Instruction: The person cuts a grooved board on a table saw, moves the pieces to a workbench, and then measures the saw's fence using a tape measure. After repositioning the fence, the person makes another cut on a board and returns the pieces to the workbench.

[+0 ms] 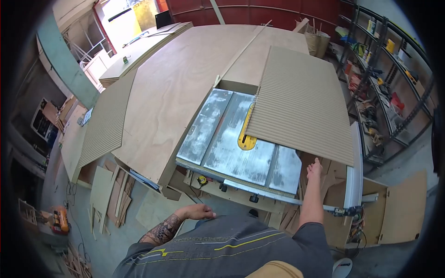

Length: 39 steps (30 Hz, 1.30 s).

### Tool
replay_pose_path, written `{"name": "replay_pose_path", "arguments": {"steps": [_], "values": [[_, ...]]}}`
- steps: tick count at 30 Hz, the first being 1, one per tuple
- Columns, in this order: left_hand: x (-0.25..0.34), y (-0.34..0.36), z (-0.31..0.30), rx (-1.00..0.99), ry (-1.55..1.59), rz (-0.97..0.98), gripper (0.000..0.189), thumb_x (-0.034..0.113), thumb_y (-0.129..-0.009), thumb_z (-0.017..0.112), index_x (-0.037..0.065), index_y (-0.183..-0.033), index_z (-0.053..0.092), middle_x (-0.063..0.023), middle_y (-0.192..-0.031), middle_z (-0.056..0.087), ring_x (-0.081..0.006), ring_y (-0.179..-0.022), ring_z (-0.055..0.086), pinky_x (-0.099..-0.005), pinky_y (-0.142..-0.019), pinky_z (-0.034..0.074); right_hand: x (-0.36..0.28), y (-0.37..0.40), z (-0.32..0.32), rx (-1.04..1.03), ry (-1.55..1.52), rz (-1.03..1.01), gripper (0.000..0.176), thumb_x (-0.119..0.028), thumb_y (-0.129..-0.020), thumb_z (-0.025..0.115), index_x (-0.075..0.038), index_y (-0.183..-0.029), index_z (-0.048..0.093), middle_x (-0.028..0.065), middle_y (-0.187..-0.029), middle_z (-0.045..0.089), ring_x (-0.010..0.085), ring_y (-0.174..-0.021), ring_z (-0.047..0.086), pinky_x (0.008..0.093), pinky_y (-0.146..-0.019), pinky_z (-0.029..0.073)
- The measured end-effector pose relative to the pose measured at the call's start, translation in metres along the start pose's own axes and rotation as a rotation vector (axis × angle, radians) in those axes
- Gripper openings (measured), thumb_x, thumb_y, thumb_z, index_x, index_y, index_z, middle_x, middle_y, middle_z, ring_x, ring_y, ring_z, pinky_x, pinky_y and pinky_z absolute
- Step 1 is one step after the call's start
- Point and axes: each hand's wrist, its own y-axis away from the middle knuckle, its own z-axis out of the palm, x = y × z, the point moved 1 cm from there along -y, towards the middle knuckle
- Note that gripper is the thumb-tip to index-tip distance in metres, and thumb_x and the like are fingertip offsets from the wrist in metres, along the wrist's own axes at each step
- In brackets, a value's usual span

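Observation:
My right hand (314, 169) reaches forward with palm turned up and fingers loosely apart, just below the near edge of a ridged tan panel (301, 99). That panel lies over the right part of the table saw (232, 155) and covers part of its yellow blade insert (247, 141). Close to my waist, my left hand (198, 211) has its fingers curled together, and nothing shows in them. The saw's metal rail (259, 191) runs along the front, between my body and the metal top.
A large plywood table (176, 78) surrounds the saw, with a thin wooden strip (243, 51) on it. Another ridged panel (107, 123) leans at left. Metal shelves (380, 78) with tools stand at right. Below lie wood offcuts (121, 194) and a tape measure (202, 180).

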Motion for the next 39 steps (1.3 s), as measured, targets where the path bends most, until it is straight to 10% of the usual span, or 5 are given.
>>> {"name": "replay_pose_path", "arguments": {"steps": [14,22,31,36,39], "values": [[0.064,-0.097,-0.309,0.538,0.386,0.197,0.025,0.028,-0.101,0.061,0.004,-0.106,0.066,-0.0028,-0.097,0.071,-0.0090,-0.084,0.064,-0.0278,-0.077,0.053,-0.008,0.048,0.125,0.413,0.384,-0.199,0.072,-0.045,-0.100,0.054,0.016,-0.133,0.037,0.0347,-0.129,0.055,0.0441,-0.120,0.060,0.0501,-0.098,0.052],[0.044,-0.342,-0.557,1.001,-0.384,0.273,0.055,0.027,-0.094,0.067,-0.003,-0.137,0.052,-0.0260,-0.138,0.054,-0.0414,-0.118,0.061,-0.0456,-0.101,0.050,-0.016,0.056,0.148,0.651,0.472,-0.189,0.075,-0.053,-0.100,0.049,0.016,-0.128,0.043,0.0332,-0.120,0.061,0.0443,-0.112,0.064,0.0497,-0.094,0.052],[0.044,-0.448,-0.636,1.067,-0.546,0.170,0.072,0.024,-0.093,0.067,0.001,-0.153,0.033,-0.0238,-0.162,0.028,-0.0446,-0.137,0.046,-0.0467,-0.113,0.043,-0.003,0.034,0.127,0.814,0.558,-0.254,0.077,-0.060,-0.097,0.052,0.016,-0.114,0.054,0.0312,-0.114,0.064,0.0418,-0.105,0.063,0.0476,-0.095,0.048],[0.096,-0.392,-0.652,0.493,-0.787,-0.285,0.057,0.032,-0.099,0.056,0.009,-0.149,0.044,-0.0166,-0.144,0.055,-0.0326,-0.133,0.053,-0.0445,-0.110,0.046,-0.005,0.043,0.138,0.828,0.525,-0.296,0.068,-0.052,-0.095,0.062,0.015,-0.102,0.057,0.0293,-0.105,0.065,0.0348,-0.094,0.066,0.0457,-0.085,0.052],[0.062,-0.389,-0.656,0.845,-0.813,0.059,0.046,0.031,-0.101,0.051,0.010,-0.142,0.054,-0.0197,-0.134,0.063,-0.0327,-0.126,0.059,-0.0457,-0.104,0.049,0.001,0.020,0.123,0.788,0.433,-0.331,0.063,-0.049,-0.095,0.064,0.014,-0.093,0.059,0.0255,-0.093,0.067,0.0315,-0.080,0.066,0.0453,-0.074,0.054]]}}
